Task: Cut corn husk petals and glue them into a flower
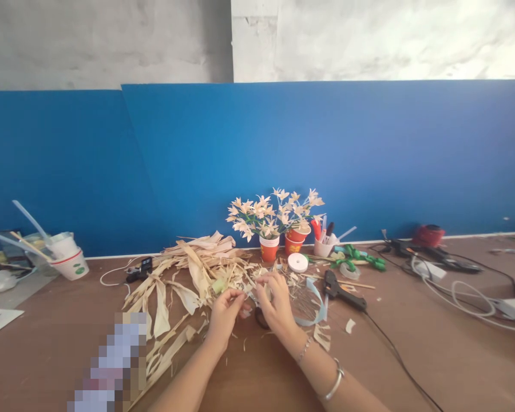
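My left hand (pixel 228 316) is closed in a pinch over the brown table, thumb against forefinger; whatever lies between them is too small to make out. Close by on the right, my right hand (pixel 277 303) has its fingers curled and tips together, and what they grip is also unclear. Dark-handled scissors (pixel 261 318) lie between the hands, partly hidden. Dried corn husks (pixel 195 272) spread in a pile beyond and left of my left hand. Past my right hand stand pale husk-like flowers (pixel 261 210) on green stems in red paper cups (pixel 269 249).
A black glue gun (pixel 343 292) lies to the right, its cord running toward the front. Near it are a light blue ribbon (pixel 315 303), a white tape roll (pixel 297 262) and green tape (pixel 360 257). Cables and a white cup (pixel 72 264) sit farther out. A blue partition (pixel 309 149) closes the back.
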`<action>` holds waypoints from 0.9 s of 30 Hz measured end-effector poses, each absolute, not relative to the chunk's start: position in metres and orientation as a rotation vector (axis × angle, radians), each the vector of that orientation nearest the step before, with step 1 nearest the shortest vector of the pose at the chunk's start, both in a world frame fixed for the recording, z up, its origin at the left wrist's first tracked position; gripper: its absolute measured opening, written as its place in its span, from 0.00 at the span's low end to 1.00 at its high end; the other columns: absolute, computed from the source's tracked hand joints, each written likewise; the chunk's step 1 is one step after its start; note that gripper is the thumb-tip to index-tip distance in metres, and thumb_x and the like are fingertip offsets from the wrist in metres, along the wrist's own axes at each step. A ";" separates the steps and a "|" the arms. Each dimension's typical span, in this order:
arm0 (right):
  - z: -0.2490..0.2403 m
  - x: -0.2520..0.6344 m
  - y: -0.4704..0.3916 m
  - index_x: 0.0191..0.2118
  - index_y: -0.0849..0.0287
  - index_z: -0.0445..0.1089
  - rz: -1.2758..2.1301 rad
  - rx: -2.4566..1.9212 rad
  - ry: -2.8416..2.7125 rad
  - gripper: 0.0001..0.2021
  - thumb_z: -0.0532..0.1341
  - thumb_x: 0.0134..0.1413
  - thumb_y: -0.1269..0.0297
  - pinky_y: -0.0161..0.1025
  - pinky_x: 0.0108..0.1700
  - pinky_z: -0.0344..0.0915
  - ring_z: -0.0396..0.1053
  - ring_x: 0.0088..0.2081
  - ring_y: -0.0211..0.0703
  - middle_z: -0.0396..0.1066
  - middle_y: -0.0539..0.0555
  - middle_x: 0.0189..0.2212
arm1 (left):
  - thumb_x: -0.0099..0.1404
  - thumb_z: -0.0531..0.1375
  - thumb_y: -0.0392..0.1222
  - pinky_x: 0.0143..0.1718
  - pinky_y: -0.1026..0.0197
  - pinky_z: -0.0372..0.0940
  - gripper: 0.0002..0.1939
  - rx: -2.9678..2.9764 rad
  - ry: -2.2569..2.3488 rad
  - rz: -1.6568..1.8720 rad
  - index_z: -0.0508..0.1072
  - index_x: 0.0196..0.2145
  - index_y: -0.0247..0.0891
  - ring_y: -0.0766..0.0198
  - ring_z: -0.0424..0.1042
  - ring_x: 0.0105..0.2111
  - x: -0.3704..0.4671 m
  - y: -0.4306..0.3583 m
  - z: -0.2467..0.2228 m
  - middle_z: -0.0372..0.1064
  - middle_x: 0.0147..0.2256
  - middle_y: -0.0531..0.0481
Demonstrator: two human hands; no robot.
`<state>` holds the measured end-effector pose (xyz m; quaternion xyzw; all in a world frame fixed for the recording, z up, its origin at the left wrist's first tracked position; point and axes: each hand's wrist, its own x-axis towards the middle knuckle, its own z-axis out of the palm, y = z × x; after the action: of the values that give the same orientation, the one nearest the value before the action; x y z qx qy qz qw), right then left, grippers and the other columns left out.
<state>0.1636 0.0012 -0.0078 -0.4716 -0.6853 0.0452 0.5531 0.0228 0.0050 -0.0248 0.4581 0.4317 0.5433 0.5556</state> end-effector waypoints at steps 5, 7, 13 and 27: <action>-0.014 0.170 0.010 0.38 0.55 0.71 0.376 -1.036 -1.569 0.09 0.54 0.57 0.67 0.43 0.45 0.62 0.66 0.42 0.45 0.68 0.55 0.37 | 0.50 0.64 0.51 0.16 0.70 0.53 0.16 1.038 0.958 1.258 0.70 0.29 0.34 0.71 0.64 0.17 0.023 0.003 -0.023 0.70 0.21 0.52; -0.016 0.171 0.013 0.37 0.55 0.73 0.476 -1.010 -1.568 0.09 0.55 0.56 0.67 0.41 0.42 0.63 0.67 0.42 0.45 0.69 0.54 0.37 | 0.50 0.64 0.51 0.15 0.70 0.52 0.16 1.013 0.948 1.252 0.70 0.29 0.34 0.72 0.64 0.18 0.023 0.003 -0.022 0.71 0.27 0.50; -0.016 0.173 0.014 0.38 0.55 0.73 0.629 -0.977 -1.595 0.08 0.57 0.55 0.64 0.39 0.39 0.64 0.68 0.41 0.45 0.70 0.54 0.38 | 0.49 0.65 0.50 0.16 0.71 0.52 0.17 0.974 0.904 1.207 0.69 0.28 0.33 0.73 0.63 0.18 0.022 0.003 -0.019 0.70 0.26 0.51; -0.015 0.166 0.008 0.27 0.57 0.63 0.440 -1.003 -1.636 0.03 0.59 0.49 0.68 0.42 0.45 0.61 0.64 0.40 0.44 0.66 0.52 0.35 | 0.48 0.65 0.50 0.24 0.65 0.63 0.16 1.029 0.934 1.189 0.69 0.27 0.35 0.67 0.70 0.23 0.024 0.000 -0.017 0.72 0.25 0.50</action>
<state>0.1660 0.0075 -0.0146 -0.4243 -0.6922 0.1862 0.5533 0.0235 0.0001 -0.0173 0.4457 0.4044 0.5150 0.6104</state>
